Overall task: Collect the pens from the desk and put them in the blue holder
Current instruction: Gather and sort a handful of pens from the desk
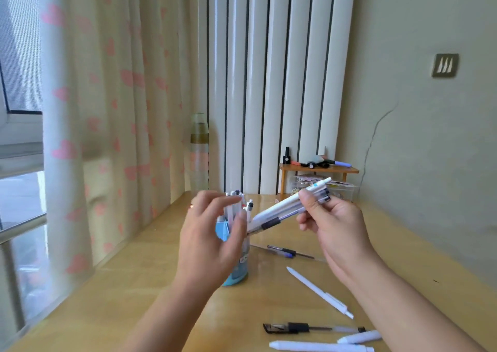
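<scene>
The blue holder [235,273] stands on the wooden desk [139,292], mostly hidden behind my left hand [212,238]. Several white pens stick up out of it. My right hand [336,225] grips a bundle of pens [282,211], a white one and clear ones, tilted with the tips pointing down-left toward the holder's mouth. My left hand hovers in front of the holder with fingers apart, the fingertips close to the bundle's tips. Loose on the desk lie a clear blue pen [289,252], a white pen [320,292], a black-capped clear pen [309,328] and two white pens [320,347] at the bottom edge.
A small wooden shelf [320,170] with markers and small bottles stands at the back against the radiator. A clear box [341,190] sits under it. A tall bottle [199,152] stands in the back corner. A heart-print curtain [107,109] hangs along the left.
</scene>
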